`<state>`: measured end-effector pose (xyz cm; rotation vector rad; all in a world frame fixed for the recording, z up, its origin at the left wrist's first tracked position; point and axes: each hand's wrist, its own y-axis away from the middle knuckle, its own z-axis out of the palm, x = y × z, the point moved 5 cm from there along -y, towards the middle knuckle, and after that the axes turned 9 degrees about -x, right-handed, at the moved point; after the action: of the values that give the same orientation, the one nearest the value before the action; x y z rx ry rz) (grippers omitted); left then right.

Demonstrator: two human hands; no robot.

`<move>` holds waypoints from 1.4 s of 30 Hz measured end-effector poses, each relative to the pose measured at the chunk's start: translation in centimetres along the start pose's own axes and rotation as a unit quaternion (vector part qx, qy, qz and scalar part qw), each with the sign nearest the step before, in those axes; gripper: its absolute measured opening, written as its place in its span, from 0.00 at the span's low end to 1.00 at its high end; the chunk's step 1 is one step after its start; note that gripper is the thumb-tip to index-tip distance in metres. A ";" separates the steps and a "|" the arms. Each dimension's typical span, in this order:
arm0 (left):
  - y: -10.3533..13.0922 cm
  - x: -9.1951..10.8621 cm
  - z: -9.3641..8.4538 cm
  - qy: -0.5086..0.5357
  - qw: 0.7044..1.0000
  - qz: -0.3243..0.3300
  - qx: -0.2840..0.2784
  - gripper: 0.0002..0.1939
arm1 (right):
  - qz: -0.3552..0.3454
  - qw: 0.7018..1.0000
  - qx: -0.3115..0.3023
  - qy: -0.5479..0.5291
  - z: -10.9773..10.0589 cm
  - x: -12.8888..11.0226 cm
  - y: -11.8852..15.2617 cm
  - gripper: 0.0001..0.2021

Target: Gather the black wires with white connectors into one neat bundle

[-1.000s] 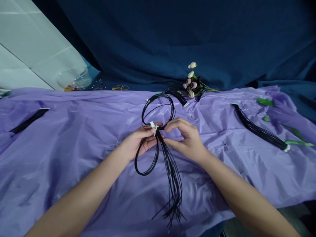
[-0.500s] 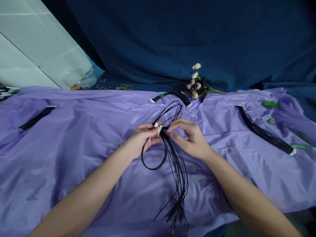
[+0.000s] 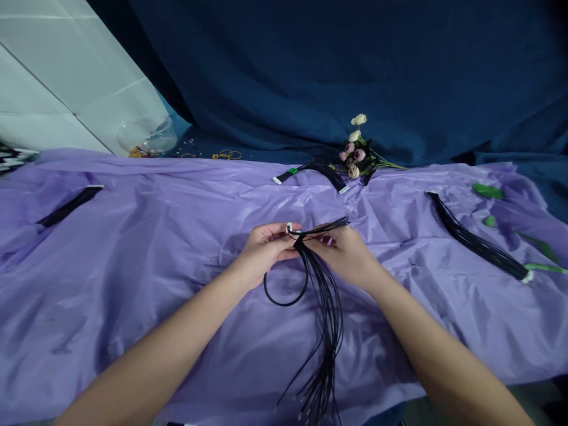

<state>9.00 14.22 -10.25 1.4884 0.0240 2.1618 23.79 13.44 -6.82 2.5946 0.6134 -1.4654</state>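
My left hand is closed on a wire harness at its white connectors, above the middle of the purple cloth. Black wires hang from there toward the front edge, their loose ends fanned out. One thicker loop droops below my left fingers. My right hand pinches the black wires close beside the connectors, and some strands stick out over it to the right. Its fingertips are partly hidden by the wires.
A purple cloth covers the table. Black wire bundles lie at the left, at the back and at the right. Artificial flowers rest at the back edge. Behind stand a clear container and yellow rubber bands.
The wire loop that arched above the hands is gone; those strands now lie across to the right. My right fingers have closed on wires near the connectors.
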 end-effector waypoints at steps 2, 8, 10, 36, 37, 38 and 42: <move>0.0 -0.1 0.0 0.005 1.000 -0.007 0.002 0.15 | 0.013 1.000 -0.017 -0.012 0.3 0.0 0.1 0.09; 0.0 -0.1 -0.1 -0.002 1.000 -0.027 0.001 0.14 | 0.041 0.998 -0.033 -0.033 0.8 0.5 0.1 0.10; 0.0 -0.1 -0.1 -0.006 1.000 -0.031 0.003 0.13 | 0.050 0.998 -0.036 -0.033 0.9 0.5 0.1 0.10; 0.1 -0.3 0.1 -0.047 0.997 -0.064 -0.011 0.13 | 0.092 0.987 -0.094 -0.092 1.5 0.9 0.3 0.08; 0.0 -0.3 0.1 -0.052 0.996 -0.066 -0.016 0.13 | 0.097 0.987 -0.097 -0.086 1.6 0.8 0.4 0.09; 0.0 -0.4 0.1 -0.058 0.996 -0.066 -0.018 0.13 | 0.103 0.986 -0.100 -0.081 1.7 0.7 0.4 0.10; -0.2 -0.4 -0.1 -0.060 0.996 -0.069 -0.017 0.11 | 0.149 0.973 -0.112 -0.135 2.0 0.8 0.5 0.11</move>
<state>9.12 14.28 -10.66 1.5483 0.0465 1.9508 22.74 12.61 -8.62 2.1537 0.3185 -1.5124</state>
